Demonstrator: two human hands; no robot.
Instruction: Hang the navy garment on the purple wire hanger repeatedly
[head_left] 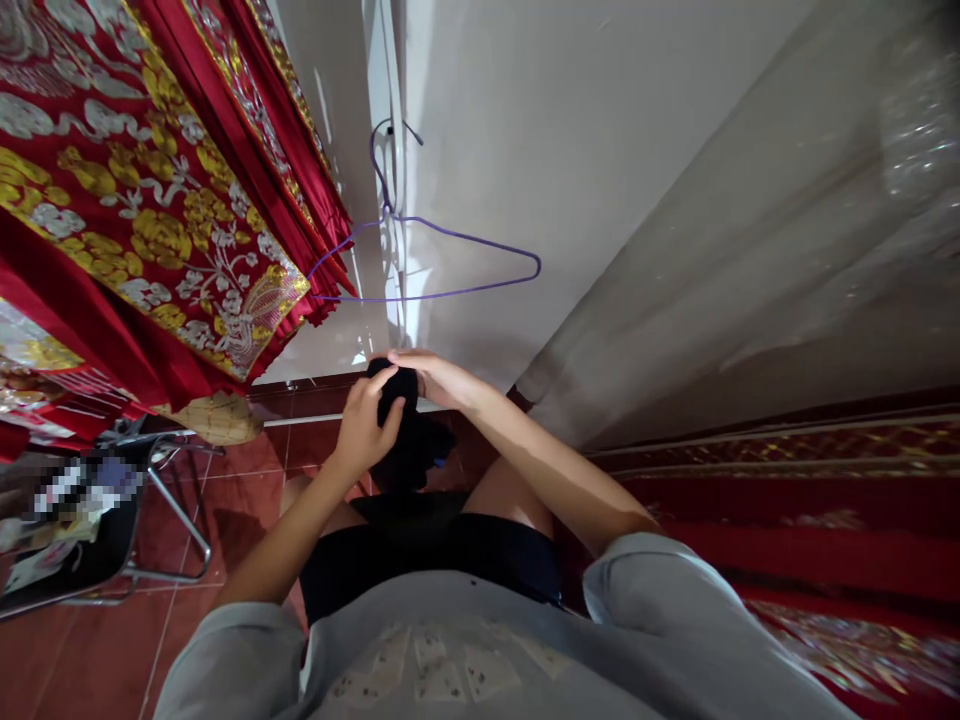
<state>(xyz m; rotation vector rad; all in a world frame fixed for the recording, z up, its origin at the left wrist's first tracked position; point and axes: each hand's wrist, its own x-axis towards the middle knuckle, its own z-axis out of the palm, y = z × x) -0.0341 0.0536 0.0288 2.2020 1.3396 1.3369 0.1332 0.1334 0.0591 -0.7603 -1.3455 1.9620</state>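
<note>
A bunched piece of black cloth (407,440) is between my two hands, above my knees, its lower folds hanging in shadow. My left hand (366,422) grips its left side, fingers over the top and thumb lower down. From the right, my right hand (435,376) closes over the upper edge, with its fingertips near those of the left. What kind of garment the cloth is cannot be made out. Just beyond the hands a purple wire hanger (469,291) hangs bare from a white metal piece (396,160).
Red garments (161,210) with gold and silver embroidery hang at the left, close to the hanger. A black chair (112,545) with metal legs holds small items. A pale wall (570,120) stands ahead, and plastic-like sheeting (750,270) covers the right side above red cloth (825,540).
</note>
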